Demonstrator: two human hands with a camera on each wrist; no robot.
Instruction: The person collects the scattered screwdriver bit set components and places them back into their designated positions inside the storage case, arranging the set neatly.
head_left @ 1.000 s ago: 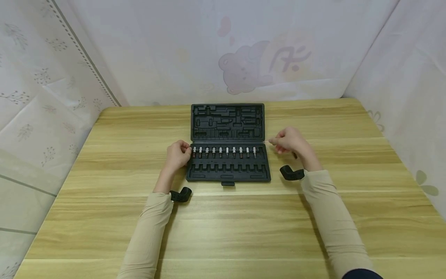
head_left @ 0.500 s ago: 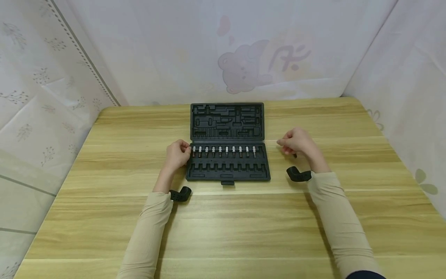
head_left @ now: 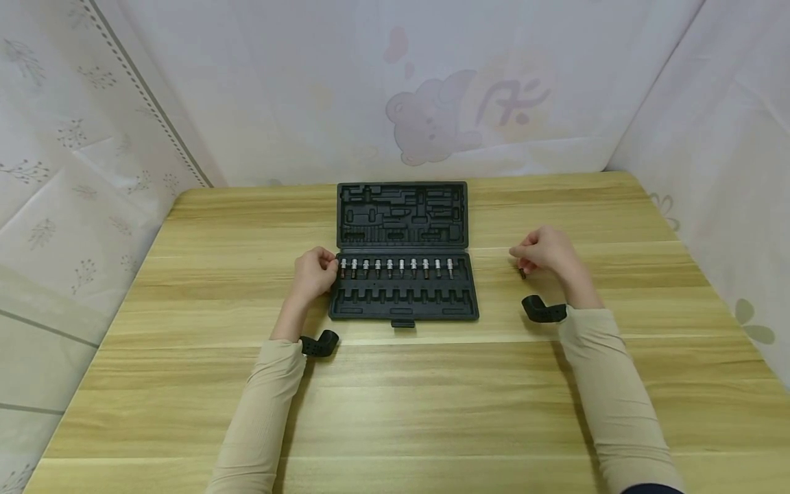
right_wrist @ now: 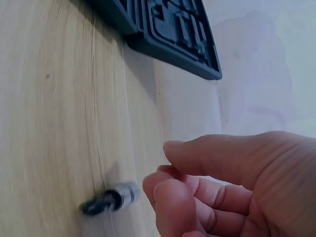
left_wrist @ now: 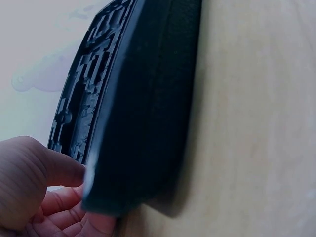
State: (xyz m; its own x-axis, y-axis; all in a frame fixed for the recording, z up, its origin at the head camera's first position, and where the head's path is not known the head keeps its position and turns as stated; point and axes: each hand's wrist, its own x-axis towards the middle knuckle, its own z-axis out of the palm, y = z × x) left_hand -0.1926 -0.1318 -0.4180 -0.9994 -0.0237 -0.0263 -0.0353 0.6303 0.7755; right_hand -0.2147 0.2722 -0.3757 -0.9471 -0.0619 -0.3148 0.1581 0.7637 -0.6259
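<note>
An open black plastic case (head_left: 404,321) lies on the table, with a row of several silver-topped bit sockets (head_left: 402,265) in its front half. At the case's left edge, my left hand (head_left: 313,273) pinches the rim between thumb and fingers; the left wrist view shows the thumb (left_wrist: 64,168) on top. Right of the case, my right hand (head_left: 548,254) hovers with loosely curled fingers and nothing between thumb and fingertips. One loose bit socket (right_wrist: 114,197), silver with a dark tip, lies on the table close below those fingers, partly covered by them in the head view.
The case's raised lid (head_left: 402,215) has moulded recesses and stands toward the back. A latch (head_left: 403,323) juts from its front edge. The wooden table (head_left: 395,405) ends at a pale patterned curtain (head_left: 278,89) behind and at both sides.
My right hand has moved right, away from the case and over to the loose bit socket. The left hand stays at the case's edge.
</note>
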